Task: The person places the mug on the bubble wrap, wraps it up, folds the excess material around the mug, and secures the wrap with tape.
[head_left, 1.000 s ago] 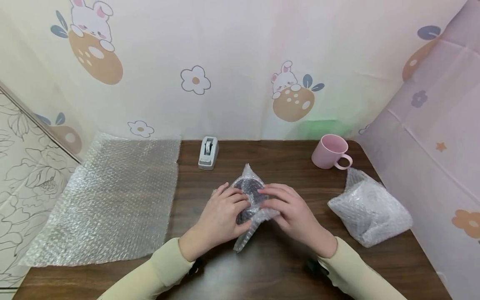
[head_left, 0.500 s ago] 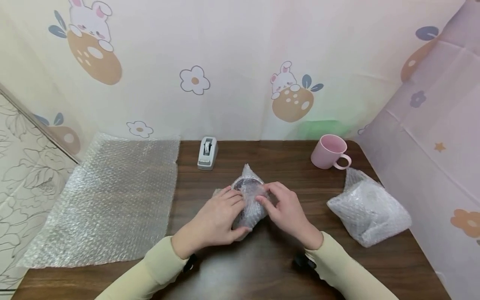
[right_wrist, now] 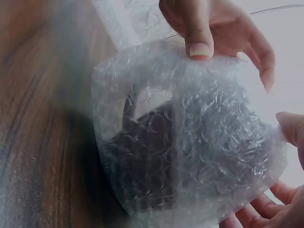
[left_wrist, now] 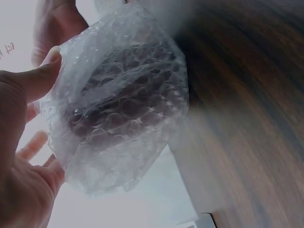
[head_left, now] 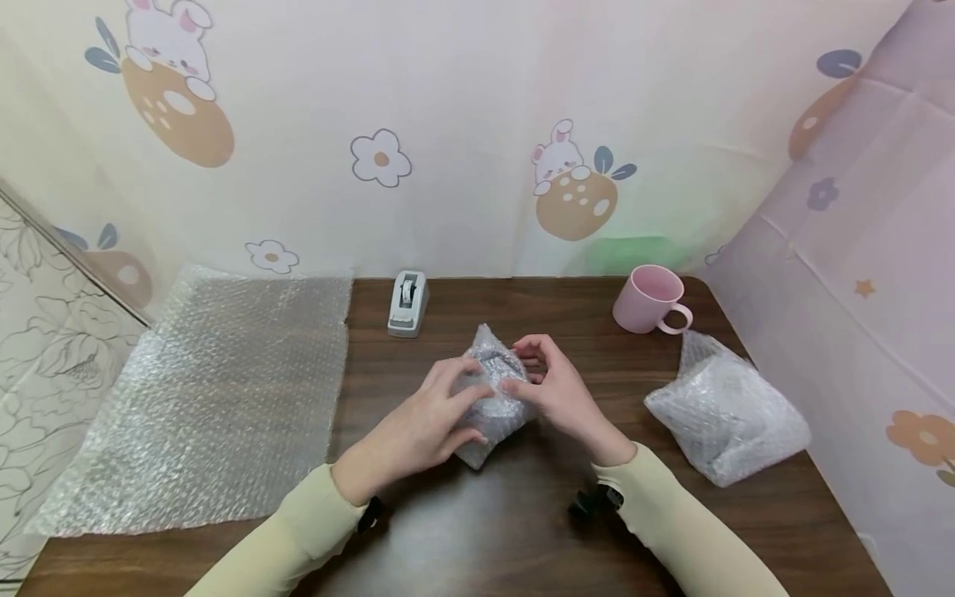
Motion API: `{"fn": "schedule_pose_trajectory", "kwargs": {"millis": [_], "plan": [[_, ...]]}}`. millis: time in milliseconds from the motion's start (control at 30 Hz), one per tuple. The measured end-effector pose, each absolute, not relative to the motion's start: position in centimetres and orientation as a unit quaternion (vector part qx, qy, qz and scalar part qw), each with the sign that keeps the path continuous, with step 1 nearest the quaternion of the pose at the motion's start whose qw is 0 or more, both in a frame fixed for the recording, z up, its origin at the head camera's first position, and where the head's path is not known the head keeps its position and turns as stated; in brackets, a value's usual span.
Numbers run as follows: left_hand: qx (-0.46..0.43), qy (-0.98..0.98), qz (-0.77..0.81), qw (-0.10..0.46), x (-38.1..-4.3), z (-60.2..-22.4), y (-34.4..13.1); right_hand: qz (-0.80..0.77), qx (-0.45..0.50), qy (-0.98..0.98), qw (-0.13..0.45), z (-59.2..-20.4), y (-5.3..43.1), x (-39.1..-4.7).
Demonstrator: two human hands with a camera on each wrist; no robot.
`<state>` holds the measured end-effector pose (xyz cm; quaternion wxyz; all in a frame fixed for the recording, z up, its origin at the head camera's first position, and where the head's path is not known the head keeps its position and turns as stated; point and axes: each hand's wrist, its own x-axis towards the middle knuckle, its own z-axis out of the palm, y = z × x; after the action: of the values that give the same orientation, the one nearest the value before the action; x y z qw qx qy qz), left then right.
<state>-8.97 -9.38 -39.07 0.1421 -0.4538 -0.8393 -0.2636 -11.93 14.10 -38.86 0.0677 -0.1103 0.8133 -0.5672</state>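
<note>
At the middle of the table in the head view sits a bundle of bubble wrap (head_left: 488, 423) around a dark round thing, whose exact kind the wrap blurs. My left hand (head_left: 421, 419) holds it from the left, fingers bent over the top and thumb at the near side. In the right wrist view that left thumb (right_wrist: 199, 50) presses on the wrap. From the right, my right hand (head_left: 559, 390) grips the wrap, its thumb on top and the other fingers behind the far right side. The wrap's flap lies folded over the top.
A wide bubble wrap sheet (head_left: 216, 406) lies on the left of the brown table (head_left: 477, 539). A white tape dispenser (head_left: 408, 303) stands at the back. On the right are a pink mug (head_left: 647, 300) and another bubble-wrapped bundle (head_left: 727, 414). A printed curtain (head_left: 462, 215) hangs behind.
The near flap of wrap has been folded up over the dark round opening, which is now covered. My right hand has shifted to the bundle's upper right side; the left has stayed beside it.
</note>
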Motion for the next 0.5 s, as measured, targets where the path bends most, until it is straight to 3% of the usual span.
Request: {"fn": "schedule_pose_trajectory", "kwargs": {"millis": [200, 367, 500], "plan": [[-0.497, -0.816, -0.225, 0.188, -8.9, -39.4, -9.2, -0.578, -0.107, 0.806, 0.075, -38.9, 14.2, -11.9], [-0.500, -0.816, -0.223, 0.186, -8.7, -39.3, -9.1, -0.593, -0.115, 0.794, 0.066, -38.9, 14.3, -11.6], [-0.496, -0.822, -0.226, 0.164, -8.4, -39.1, -9.1, -0.539, -0.197, 0.819, -0.015, -39.2, 14.9, -10.7]]}}
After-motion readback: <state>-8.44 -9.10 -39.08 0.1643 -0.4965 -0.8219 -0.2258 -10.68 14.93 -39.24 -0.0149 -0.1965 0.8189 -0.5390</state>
